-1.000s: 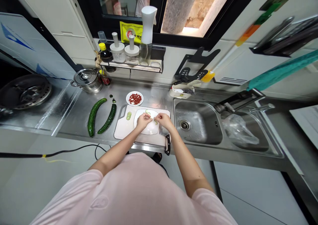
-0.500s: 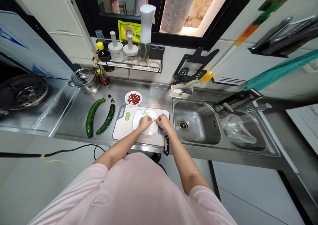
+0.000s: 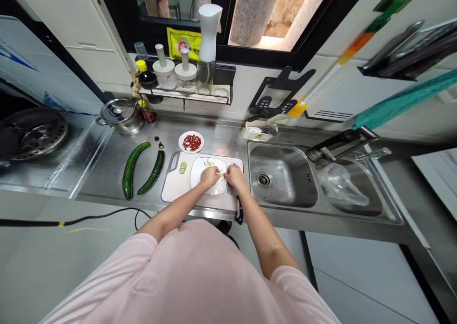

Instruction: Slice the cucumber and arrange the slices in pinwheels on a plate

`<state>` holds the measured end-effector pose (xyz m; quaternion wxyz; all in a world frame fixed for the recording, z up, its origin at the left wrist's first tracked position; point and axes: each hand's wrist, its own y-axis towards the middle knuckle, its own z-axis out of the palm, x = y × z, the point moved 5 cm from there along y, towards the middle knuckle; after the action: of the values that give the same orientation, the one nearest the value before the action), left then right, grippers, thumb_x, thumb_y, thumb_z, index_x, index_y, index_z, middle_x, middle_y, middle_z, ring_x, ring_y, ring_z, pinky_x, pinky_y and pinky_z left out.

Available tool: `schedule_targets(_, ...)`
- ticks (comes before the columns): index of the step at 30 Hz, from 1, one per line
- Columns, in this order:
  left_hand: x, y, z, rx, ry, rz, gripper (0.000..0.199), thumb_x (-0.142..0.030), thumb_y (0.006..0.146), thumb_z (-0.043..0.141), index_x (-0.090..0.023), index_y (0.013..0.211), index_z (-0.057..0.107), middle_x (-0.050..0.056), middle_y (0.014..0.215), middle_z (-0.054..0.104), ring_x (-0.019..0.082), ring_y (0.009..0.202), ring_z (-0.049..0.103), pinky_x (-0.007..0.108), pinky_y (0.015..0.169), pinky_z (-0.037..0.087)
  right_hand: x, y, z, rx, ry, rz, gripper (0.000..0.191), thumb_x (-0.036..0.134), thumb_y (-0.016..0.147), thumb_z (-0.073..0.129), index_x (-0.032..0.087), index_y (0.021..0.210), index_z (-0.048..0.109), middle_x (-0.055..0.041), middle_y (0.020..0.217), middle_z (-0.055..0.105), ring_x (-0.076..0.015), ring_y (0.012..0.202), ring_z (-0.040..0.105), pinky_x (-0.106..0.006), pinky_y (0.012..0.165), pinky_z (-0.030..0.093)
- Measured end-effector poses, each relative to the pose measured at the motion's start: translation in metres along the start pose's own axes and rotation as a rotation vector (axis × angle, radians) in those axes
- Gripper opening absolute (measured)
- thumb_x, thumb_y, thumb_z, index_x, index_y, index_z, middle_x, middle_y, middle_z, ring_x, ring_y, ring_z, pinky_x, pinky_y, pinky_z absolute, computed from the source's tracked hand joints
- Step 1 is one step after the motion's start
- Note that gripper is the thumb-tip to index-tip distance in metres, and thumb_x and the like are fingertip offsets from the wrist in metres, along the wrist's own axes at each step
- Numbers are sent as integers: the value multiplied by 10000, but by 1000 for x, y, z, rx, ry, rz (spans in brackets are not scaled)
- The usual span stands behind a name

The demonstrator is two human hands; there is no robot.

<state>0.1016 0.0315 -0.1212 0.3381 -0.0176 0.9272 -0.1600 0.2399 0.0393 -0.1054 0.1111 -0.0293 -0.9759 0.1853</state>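
Both my left hand (image 3: 210, 177) and my right hand (image 3: 234, 176) are over the right part of a white plate (image 3: 214, 189), fingers pinched at thin pale green slices (image 3: 222, 175) between them. More slices (image 3: 209, 162) lie at the plate's back. The plate rests on a white cutting board (image 3: 174, 188), where a short row of cucumber slices (image 3: 183, 167) lies at the left. A knife with a black handle (image 3: 239, 210) sticks out over the board's front right edge. Two cucumbers (image 3: 131, 170) (image 3: 153, 174) lie left of the board.
Behind the board sits a small plate of red pieces (image 3: 192, 142). Small cucumber ends (image 3: 161, 146) lie near it. A lidded pot (image 3: 121, 116) stands back left. The sink (image 3: 283, 176) is on the right, a plastic bag (image 3: 341, 185) in its second basin.
The view has shifted very slightly. My hands have barely moved and stay pinched at the slices on the plate.
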Motion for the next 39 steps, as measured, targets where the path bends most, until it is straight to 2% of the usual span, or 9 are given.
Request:
schedule_targets(7,2,2,0,-13,28,51,175,-251,787,586,-206,935,669,48,869,683,173,808,607,254,725,412,-6,-1,2,-22,74,-11,190,352,823,560,194,915,611,-69,917,645,-189,861,592,-266,711,400)
schedule_targets(15,-2,-1,1,-17,109,71,170,-326,809,588,-221,920,662,28,926,663,158,865,583,239,716,402,-12,4,7,-30,128,8,196,390,790,609,202,842,594,-37,855,644,-165,787,571,-235,628,349)
schedule_targets(20,-2,-1,0,-11,109,81,183,-319,825,577,-221,959,654,27,913,649,156,862,571,239,722,398,-21,1,2,-25,196,28,221,427,798,597,208,820,578,-17,835,638,-149,755,556,-224,598,323)
schedule_targets(25,-3,-7,-5,-66,177,230,252,-249,869,491,-255,1066,649,39,996,595,160,914,551,249,741,403,-27,-16,-3,-130,211,41,219,418,842,532,211,902,567,-17,860,625,-152,768,554,-232,608,326)
schedule_targets(30,-3,-12,0,2,284,351,316,-223,892,437,-296,1114,649,41,1054,553,168,968,515,250,761,398,-19,-25,12,-69,211,77,253,444,830,535,213,928,567,-28,861,603,-177,811,559,-250,660,358)
schedule_targets(39,2,-11,3,26,320,370,325,-217,894,429,-313,1121,640,33,1079,544,171,973,495,247,763,376,-12,-26,15,-33,202,125,240,431,827,540,216,934,547,-28,871,582,-181,833,560,-272,712,385)
